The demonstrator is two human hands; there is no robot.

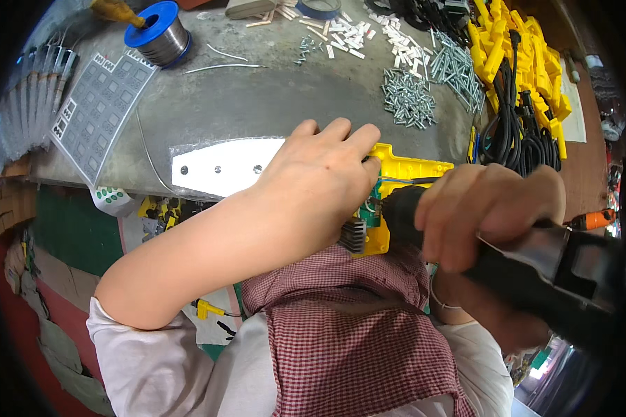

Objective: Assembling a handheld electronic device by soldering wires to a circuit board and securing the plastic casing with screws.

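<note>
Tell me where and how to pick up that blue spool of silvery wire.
Probably best gripped by opposite edges of the upper blue flange, coming from above. The spool appears to stand on its other flange, so this one faces up, its round rim wider than the wound wire. A tan, brush-like thing reaches over its centre, so avoid the hub.

Grey worktop [306, 97] carries screws [408, 97] (solder spool [165, 42], too).

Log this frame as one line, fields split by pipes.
left hand: on yellow housing with green circuit board | right hand: gripping black tool, blurred | nearby: screw pile, solder spool
</note>
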